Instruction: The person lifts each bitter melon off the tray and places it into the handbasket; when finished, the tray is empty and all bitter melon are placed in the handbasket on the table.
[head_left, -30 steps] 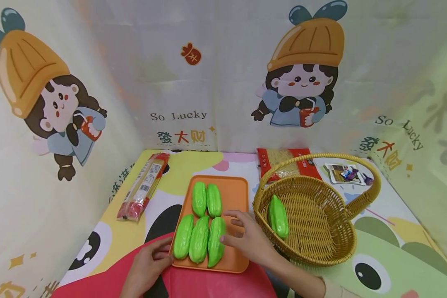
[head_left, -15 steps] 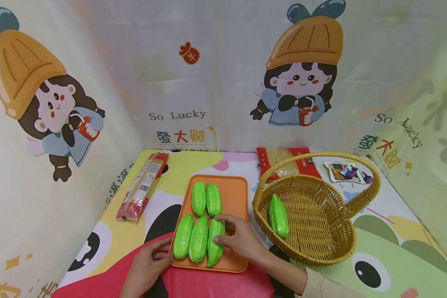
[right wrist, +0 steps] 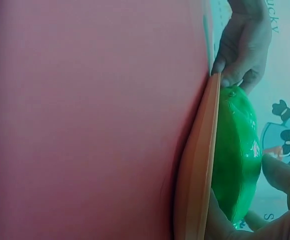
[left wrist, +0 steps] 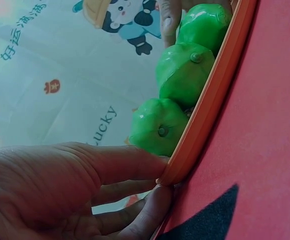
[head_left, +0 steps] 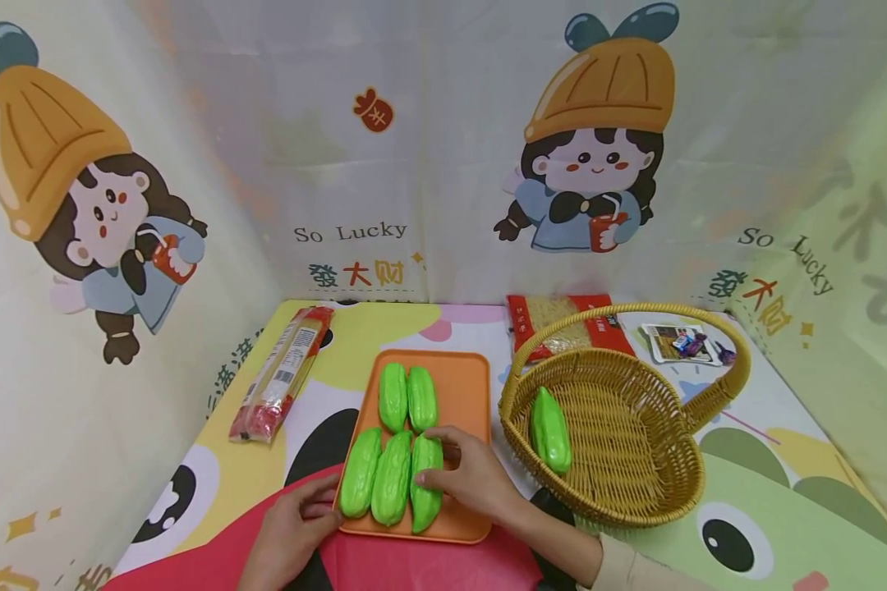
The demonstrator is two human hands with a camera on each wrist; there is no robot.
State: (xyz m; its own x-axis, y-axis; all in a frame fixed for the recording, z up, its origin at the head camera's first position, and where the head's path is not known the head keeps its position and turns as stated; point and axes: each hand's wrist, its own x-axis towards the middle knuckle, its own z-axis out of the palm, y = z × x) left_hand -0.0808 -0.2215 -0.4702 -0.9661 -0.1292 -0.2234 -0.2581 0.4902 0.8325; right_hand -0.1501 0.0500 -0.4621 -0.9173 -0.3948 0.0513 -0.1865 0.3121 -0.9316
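The right hand (head_left: 473,476) lies over the rightmost green gourd (head_left: 425,480) of the near row on the orange tray (head_left: 461,394), fingers curled about it, thumb on its left flank. The gourd's long axis runs away from the person. The wicker basket (head_left: 636,501) lies to the right. The left hand (head_left: 291,533) pinches the tray's near left corner on the tabletop (head_left: 214,468).

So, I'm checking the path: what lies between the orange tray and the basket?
Only a bare strip of printed tablecloth separates the orange tray from the basket, as the head view shows.
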